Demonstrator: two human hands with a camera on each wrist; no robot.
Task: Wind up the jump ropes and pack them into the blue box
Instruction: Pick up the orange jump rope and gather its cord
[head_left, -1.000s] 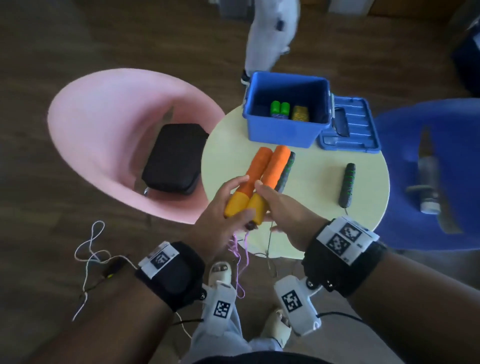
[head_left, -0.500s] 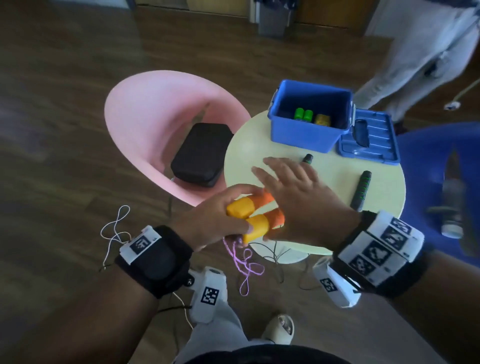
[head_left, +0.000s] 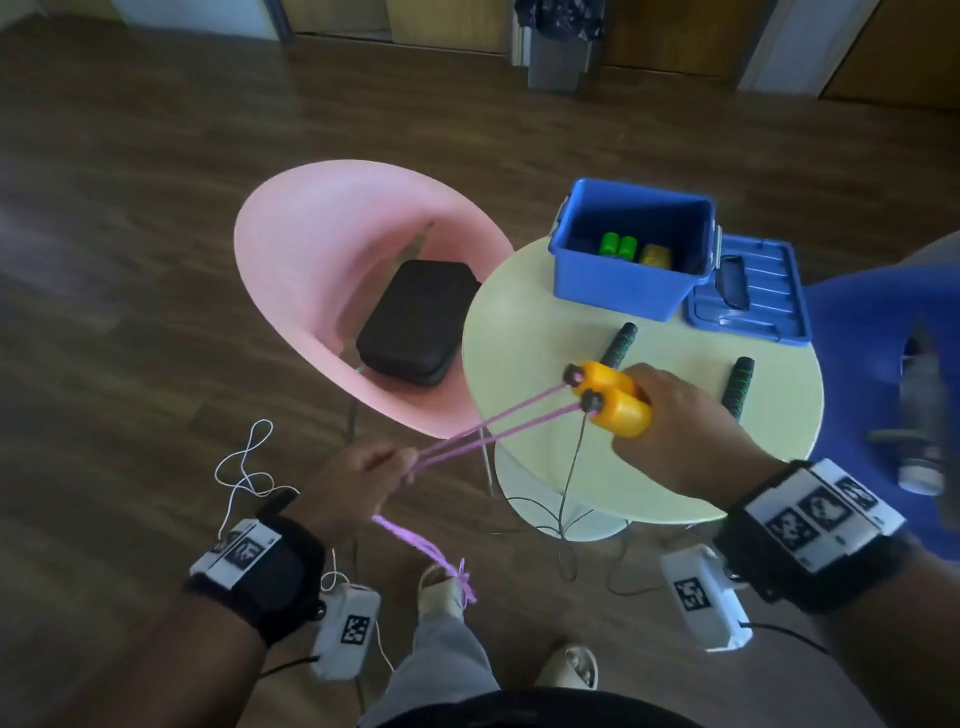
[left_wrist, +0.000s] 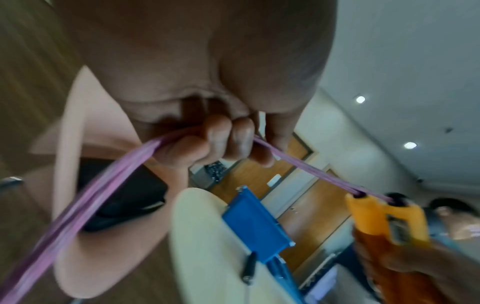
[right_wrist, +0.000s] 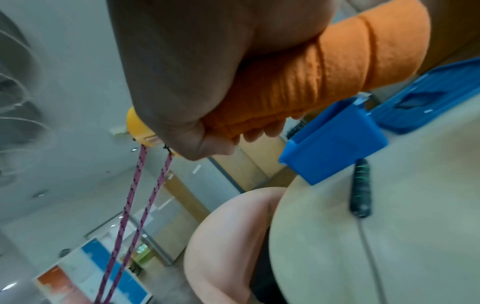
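Our right hand (head_left: 685, 426) grips the 2 orange handles (head_left: 613, 397); our left hand (head_left: 358, 483) pinches the purple cord (head_left: 493, 423). The slack below our left fingers could tangle while winding.

Ribbed foam handles (right_wrist: 311, 82), braided cord (right_wrist: 132, 195)

Orange handles (right_wrist: 324, 67) in right hand (right_wrist: 197, 61)
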